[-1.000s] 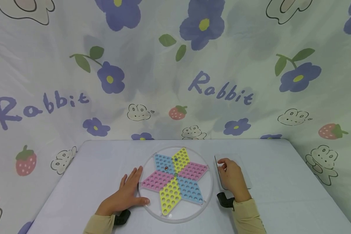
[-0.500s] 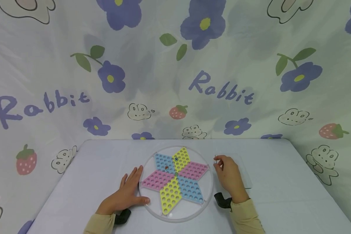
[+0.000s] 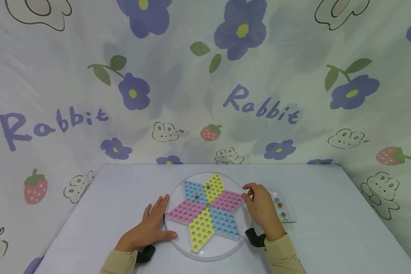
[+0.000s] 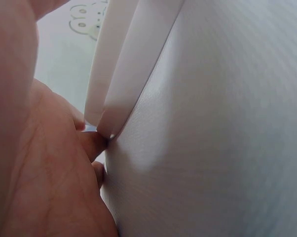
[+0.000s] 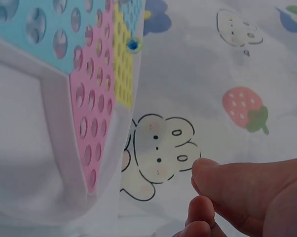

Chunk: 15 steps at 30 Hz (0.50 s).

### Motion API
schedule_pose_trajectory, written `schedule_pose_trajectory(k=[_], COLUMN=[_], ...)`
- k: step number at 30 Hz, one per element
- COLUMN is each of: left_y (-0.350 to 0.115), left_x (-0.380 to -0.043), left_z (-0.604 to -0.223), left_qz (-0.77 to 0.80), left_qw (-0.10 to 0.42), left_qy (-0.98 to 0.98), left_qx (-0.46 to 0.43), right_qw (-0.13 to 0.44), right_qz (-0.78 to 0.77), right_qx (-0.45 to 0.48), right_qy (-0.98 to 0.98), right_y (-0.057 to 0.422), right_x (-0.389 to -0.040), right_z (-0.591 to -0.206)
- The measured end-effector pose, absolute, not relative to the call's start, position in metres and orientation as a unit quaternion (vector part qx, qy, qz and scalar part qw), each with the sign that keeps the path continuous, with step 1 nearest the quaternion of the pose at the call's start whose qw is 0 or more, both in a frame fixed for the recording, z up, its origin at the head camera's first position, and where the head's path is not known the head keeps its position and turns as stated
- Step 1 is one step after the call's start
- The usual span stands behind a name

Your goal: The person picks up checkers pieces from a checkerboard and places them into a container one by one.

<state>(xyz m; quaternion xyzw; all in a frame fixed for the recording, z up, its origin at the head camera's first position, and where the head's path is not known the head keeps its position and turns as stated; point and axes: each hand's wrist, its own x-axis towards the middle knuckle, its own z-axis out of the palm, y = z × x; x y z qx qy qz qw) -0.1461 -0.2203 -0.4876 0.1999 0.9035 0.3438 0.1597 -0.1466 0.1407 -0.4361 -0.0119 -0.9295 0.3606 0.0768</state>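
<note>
A round Chinese checkers board (image 3: 201, 232) with a yellow, pink and blue star lies mid-table. Three marbles show on it: a blue-centred marble (image 3: 208, 187), a reddish marble (image 3: 196, 197) and a greenish marble (image 3: 208, 204) near the centre. My left hand (image 3: 150, 224) rests against the board's left rim, fingers spread and thumb on the edge. The right hand (image 3: 262, 207) is over the board's right rim by a pink point, thumb and index finger bent towards each other. Whether anything small sits between those fingertips (image 5: 202, 173) is hidden in the right wrist view.
A shallow clear tray (image 3: 289, 198) holding several marbles (image 3: 279, 205) lies right of the board, partly behind the right hand. White cloth covers the table (image 3: 123, 182). A curtain (image 3: 178, 95) with flowers and rabbits hangs behind it.
My right hand has moved left from over the clear tray to the board's right rim, uncovering marbles in the tray. The left hand has stayed at the left rim.
</note>
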Motion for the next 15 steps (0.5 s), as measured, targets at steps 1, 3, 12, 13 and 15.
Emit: schedule_pose_trajectory(k=[1,3,12,13,15], left_y=[-0.220,-0.220,-0.220,-0.220,-0.220], left_x=[-0.146,-0.146,-0.145,-0.145,-0.145], left_z=[-0.488,-0.487,-0.485,-0.485,-0.485], left_qz=[0.343,0.344,0.345,0.345,0.344], left_qw=[0.160,0.159,0.155,0.156,0.155], left_qy=[0.904,0.904,0.904,0.904,0.904], left_qx=[0.200,0.198,0.197,0.197,0.198], right_qw=[0.074,0.073,0.077,0.073,0.064], right_qz=[0.361,0.362,0.371,0.370,0.369], right_qx=[-0.012,-0.009,0.024,0.024,0.023], right_qy=[-0.929,-0.929,-0.925,-0.926,-0.927], right_y=[0.139,0.134,0.117,0.115,0.111], right_x=[-0.146,-0.147,-0.149,-0.149,-0.150], right_z=[-0.435,-0.435,-0.438,-0.439,-0.439])
